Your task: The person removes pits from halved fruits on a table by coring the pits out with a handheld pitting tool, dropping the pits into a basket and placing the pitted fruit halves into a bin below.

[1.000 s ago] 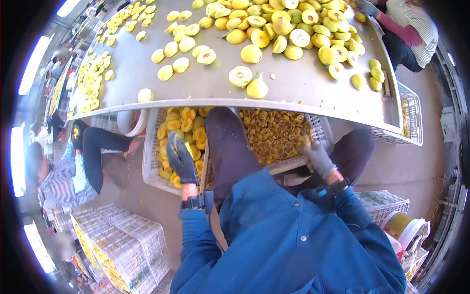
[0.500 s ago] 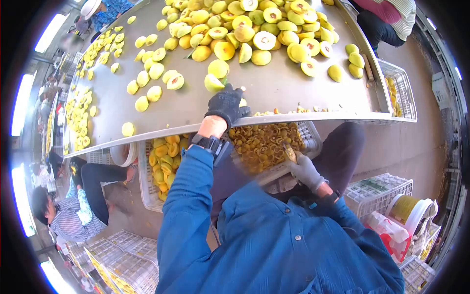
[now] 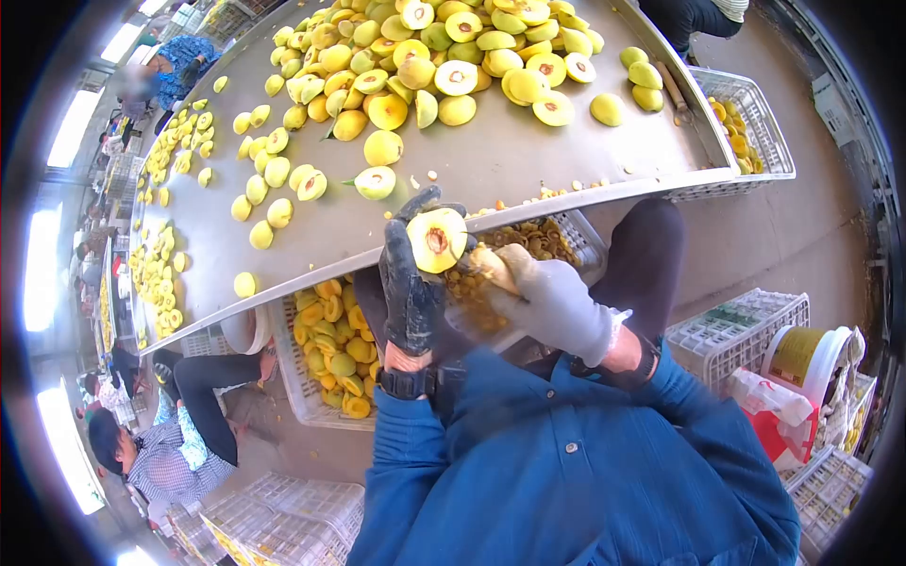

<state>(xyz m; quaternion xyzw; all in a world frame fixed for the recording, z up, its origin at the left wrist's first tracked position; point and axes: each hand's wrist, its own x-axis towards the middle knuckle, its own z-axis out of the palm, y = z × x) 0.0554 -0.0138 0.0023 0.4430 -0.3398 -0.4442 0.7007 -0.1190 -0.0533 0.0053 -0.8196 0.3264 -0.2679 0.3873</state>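
My left hand (image 3: 411, 288), in a black glove, holds a halved yellow peach (image 3: 438, 240) with its cut face and reddish-brown centre turned up. My right hand (image 3: 562, 307), in a grey glove, is wrapped round a short wooden-handled tool (image 3: 494, 269). The tool points at the right side of the peach half; its working end is hard to make out. Both hands are in front of the near rim of a metal table (image 3: 557, 205). On that table, a loose peach half (image 3: 376, 183) lies just beyond my left hand.
A large heap of peach halves (image 3: 444, 47) covers the table's far part. Below the rim stand a crate of yellow halves (image 3: 330, 340) and one of brown scraps (image 3: 547, 238). Stacked crates (image 3: 741, 330) and a white bucket (image 3: 802, 358) are at right. A seated person (image 3: 179, 434) is at left.
My left hand has come back from the table to before my body, now with a peach half. My right hand has risen with the tool to meet it. The view has shifted.
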